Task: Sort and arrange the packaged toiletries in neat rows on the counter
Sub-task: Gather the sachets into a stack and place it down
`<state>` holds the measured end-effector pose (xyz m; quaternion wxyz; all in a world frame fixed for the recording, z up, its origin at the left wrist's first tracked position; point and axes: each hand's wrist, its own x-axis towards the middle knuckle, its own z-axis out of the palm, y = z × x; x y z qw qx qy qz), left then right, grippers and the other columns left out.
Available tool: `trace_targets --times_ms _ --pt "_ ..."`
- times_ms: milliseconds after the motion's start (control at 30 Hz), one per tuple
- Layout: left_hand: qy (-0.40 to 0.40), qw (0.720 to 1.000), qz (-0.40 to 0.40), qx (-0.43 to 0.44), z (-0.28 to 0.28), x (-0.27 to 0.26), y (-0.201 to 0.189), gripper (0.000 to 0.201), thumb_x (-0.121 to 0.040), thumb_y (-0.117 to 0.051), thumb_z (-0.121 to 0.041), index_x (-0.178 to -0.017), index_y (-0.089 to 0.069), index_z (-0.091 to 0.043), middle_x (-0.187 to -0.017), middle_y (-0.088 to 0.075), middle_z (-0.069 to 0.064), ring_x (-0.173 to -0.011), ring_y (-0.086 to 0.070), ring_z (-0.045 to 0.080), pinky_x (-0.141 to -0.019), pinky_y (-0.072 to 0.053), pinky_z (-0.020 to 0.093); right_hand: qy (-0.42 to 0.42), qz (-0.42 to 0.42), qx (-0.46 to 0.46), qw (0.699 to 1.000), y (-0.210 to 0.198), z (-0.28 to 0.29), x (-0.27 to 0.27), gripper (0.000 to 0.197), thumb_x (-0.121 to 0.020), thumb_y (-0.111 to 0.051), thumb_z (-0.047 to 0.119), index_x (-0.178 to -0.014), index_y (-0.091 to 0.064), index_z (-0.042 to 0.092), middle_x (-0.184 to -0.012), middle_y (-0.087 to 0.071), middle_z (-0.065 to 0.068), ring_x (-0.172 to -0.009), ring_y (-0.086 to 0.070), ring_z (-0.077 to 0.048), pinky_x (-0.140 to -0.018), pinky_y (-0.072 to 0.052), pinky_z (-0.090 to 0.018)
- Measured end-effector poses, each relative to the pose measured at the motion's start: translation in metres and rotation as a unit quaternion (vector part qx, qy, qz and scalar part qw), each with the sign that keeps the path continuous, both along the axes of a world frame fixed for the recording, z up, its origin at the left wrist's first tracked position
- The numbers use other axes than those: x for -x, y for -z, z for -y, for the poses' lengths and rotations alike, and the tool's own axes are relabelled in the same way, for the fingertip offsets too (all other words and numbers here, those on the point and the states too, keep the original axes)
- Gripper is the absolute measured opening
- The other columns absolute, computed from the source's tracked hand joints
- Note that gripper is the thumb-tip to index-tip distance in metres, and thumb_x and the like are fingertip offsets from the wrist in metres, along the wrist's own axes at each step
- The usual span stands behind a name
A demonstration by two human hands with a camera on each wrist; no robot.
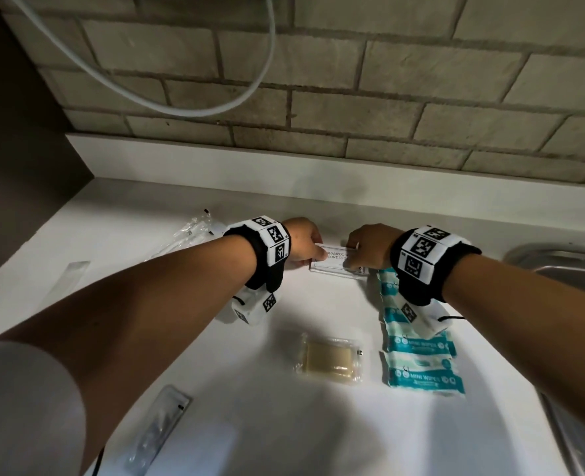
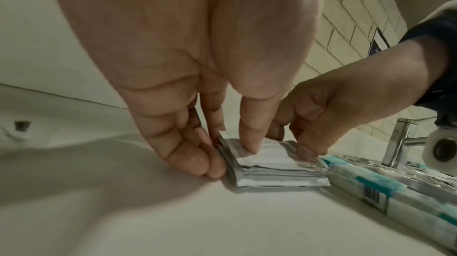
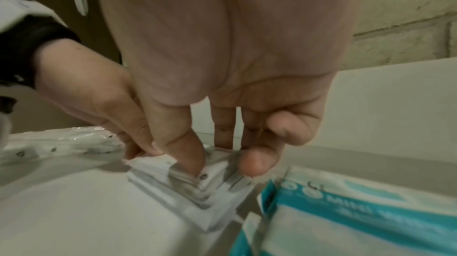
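Note:
A small stack of white shampoo-and-conditioner sachets point(image 1: 335, 267) lies flat on the white counter point(image 1: 250, 338) near the back. My left hand point(image 1: 313, 257) holds its left end, thumb on top and fingertips point(image 2: 210, 166) against the edge of the stack point(image 2: 277, 178). At the right end my right hand point(image 1: 356, 255) grips it: the thumb point(image 3: 190, 162) presses on top of the stack point(image 3: 217, 209), with fingers behind the far edge. Teal mini-wipes packs point(image 1: 421, 369) lie in a column just right of the stack. A wrapped soap bar point(image 1: 330, 360) sits nearer me.
Clear plastic packets lie at the left back point(image 1: 188, 231), the left edge point(image 1: 73, 276) and the near left point(image 1: 157, 431). A steel sink point(image 1: 559, 266) with a tap point(image 2: 400, 139) borders the counter on the right. A brick wall and white upstand close the back.

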<state>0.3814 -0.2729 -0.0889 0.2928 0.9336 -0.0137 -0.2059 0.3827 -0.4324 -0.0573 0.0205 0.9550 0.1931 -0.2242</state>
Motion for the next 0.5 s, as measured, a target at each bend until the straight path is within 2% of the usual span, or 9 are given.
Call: trace_targets --times_ms 200,300,367,433,500 --pt "-0.009 1.000 0.006 0.007 -0.001 0.004 -0.001 0.040 -0.089 -0.066 -0.028 -0.123 -0.057 -0.008 -0.085 -0.069 0.005 -0.079 -0.067 0.022 -0.085 -0.056 0.032 -0.012 0.029 0.054 0.998 0.002 -0.005 0.009 0.044 -0.094 -0.046 0.040 -0.122 -0.061 0.010 -0.123 -0.063 -0.010 -0.112 -0.059 -0.028 -0.092 -0.048 -0.033" --pt "-0.002 0.999 0.033 -0.006 -0.015 0.008 -0.013 0.047 -0.088 -0.067 -0.035 -0.126 -0.056 -0.010 -0.111 -0.068 0.008 -0.099 -0.067 0.026 -0.091 -0.052 0.032 -0.009 0.068 0.050 0.996 -0.007 -0.012 0.016 0.048 -0.092 -0.048 0.042 -0.133 -0.053 0.017 -0.131 -0.056 -0.007 -0.119 -0.056 -0.027 -0.095 -0.047 -0.035" --pt "0.012 0.997 0.068 -0.037 -0.033 0.012 -0.025 0.044 -0.088 -0.066 -0.038 -0.123 -0.059 -0.013 -0.113 -0.066 0.005 -0.103 -0.064 0.024 -0.088 -0.048 0.027 -0.030 0.100 0.024 0.994 -0.017 -0.025 0.027 0.045 -0.092 -0.047 0.040 -0.131 -0.052 0.019 -0.130 -0.056 -0.006 -0.117 -0.057 -0.028 -0.093 -0.047 -0.035" --pt "0.015 0.994 0.099 -0.053 -0.058 0.021 -0.035 0.033 -0.088 -0.066 -0.030 -0.116 -0.063 -0.013 -0.106 -0.066 0.002 -0.101 -0.062 0.021 -0.081 -0.044 0.023 -0.084 0.107 -0.008 0.991 -0.025 -0.048 0.045 0.041 -0.092 -0.047 0.039 -0.126 -0.055 0.018 -0.126 -0.059 -0.006 -0.112 -0.059 -0.028 -0.090 -0.049 -0.034" --pt "0.010 0.990 0.123 -0.074 -0.087 0.028 -0.038 0.024 -0.088 -0.063 -0.018 -0.111 -0.066 -0.012 -0.108 -0.068 0.005 -0.103 -0.063 0.022 -0.078 -0.042 0.021 -0.154 0.078 -0.044 0.984 -0.027 -0.075 0.070 0.039 -0.090 -0.051 0.033 -0.126 -0.055 0.018 -0.125 -0.059 -0.005 -0.112 -0.059 -0.027 -0.089 -0.050 -0.034"
